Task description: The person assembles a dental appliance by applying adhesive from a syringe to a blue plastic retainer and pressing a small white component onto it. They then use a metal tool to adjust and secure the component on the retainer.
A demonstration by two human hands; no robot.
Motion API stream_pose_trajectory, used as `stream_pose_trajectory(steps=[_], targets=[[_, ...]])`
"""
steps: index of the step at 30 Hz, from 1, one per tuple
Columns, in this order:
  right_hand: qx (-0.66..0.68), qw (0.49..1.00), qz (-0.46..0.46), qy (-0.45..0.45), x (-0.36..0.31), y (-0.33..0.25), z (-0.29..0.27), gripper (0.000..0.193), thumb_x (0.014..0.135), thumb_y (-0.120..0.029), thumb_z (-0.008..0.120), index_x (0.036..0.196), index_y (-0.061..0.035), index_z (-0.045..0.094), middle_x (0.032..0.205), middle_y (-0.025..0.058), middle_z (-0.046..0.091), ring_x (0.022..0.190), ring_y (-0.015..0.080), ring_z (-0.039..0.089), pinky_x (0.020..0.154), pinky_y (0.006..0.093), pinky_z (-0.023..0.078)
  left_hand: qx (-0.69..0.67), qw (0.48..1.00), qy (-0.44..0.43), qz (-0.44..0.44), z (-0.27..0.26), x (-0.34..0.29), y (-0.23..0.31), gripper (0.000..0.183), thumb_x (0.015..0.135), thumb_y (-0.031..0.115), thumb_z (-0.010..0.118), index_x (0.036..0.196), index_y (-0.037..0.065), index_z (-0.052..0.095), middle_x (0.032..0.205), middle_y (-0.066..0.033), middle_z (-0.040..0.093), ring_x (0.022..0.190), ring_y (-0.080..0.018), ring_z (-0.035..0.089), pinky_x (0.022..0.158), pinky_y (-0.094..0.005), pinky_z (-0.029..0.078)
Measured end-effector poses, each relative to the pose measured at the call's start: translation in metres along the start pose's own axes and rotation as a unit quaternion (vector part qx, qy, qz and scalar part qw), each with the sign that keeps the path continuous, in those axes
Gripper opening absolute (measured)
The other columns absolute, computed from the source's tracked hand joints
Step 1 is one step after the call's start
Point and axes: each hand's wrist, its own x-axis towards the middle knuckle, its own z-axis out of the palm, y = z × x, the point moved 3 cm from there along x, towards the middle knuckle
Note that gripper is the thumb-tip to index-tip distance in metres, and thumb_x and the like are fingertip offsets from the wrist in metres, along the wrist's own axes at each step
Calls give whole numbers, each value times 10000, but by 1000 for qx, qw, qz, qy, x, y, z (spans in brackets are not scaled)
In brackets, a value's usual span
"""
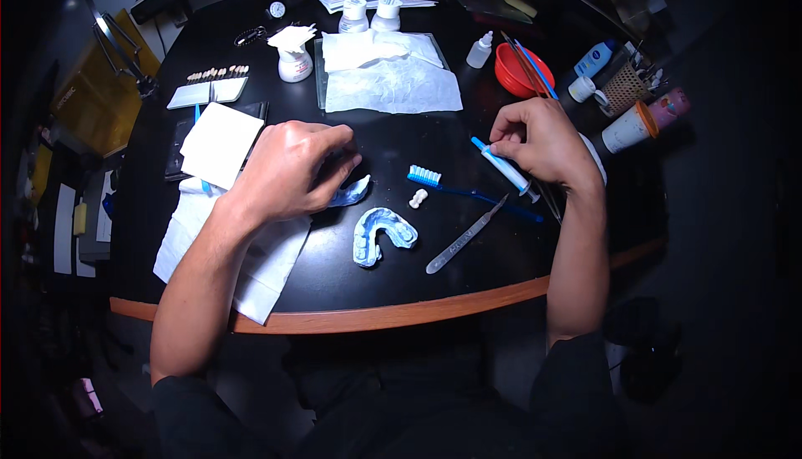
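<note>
My right hand (539, 140) pinches a slim syringe (508, 171) with a blue tip, near its tip end. On the left, my left hand (296, 162) hangs with bent fingers and thumb drawn together; what they hold, if anything, is hidden. Partly behind that hand shows a blue dental piece (354, 192). Nearer me lies a horseshoe-shaped dental cast (380, 235) in blue and white. Between the hands are a small tooth-coloured piece (418, 198), a blue toothbrush (428, 177) with white bristles and a metal scalpel handle (461, 242) with a blade.
White cloth (276, 271) and a square white pad (221, 146) lie at left. Behind stand a tooth shade guide (209, 91), a tissue-topped bottle (295, 65), paper sheets (393, 91) and a dropper bottle (479, 50). A red bowl (511, 79) holds tools; a mesh holder (622, 85) stands right.
</note>
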Motion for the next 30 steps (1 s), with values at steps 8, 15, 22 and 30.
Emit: stream_pose_trajectory(steps=[8, 15, 22, 30], targets=[[84, 963, -236, -96, -15, -36, 17, 131, 778, 25, 804, 905, 2, 785, 872, 118, 757, 817, 221, 740, 744, 349, 576, 9, 1000, -10, 16, 2, -2, 0, 222, 911, 109, 664, 718, 9, 709, 569, -130, 628, 503, -250, 615, 552, -353, 544], [-7, 948, -160, -274, -22, -40, 21, 220, 717, -9, 843, 934, -11, 807, 851, 110, 707, 762, 244, 703, 712, 378, 571, -48, 998, -42, 10, -5, 4, 0, 275, 730, 295, 516, 651, 32, 539, 546, -135, 519, 504, -294, 528, 550, -446, 487], [-35, 942, -150, -299, -27, -36, 36, 145, 726, -30, 883, 829, -26, 781, 782, 79, 674, 725, 216, 676, 673, 359, 545, -30, 999, -43, -9, 4, 3, -2, 288, 732, 315, 521, 711, 33, 579, 602, -154, 563, 549, -320, 559, 599, -454, 510], [156, 930, -275, -187, -24, -42, 14, 117, 772, -4, 834, 850, -21, 749, 801, 53, 686, 682, 153, 631, 604, 321, 481, -28, 999, -12, -21, 2, 2, 6, 248, 746, 249, 536, 758, 8, 593, 668, -166, 612, 580, -328, 596, 650, -460, 541]])
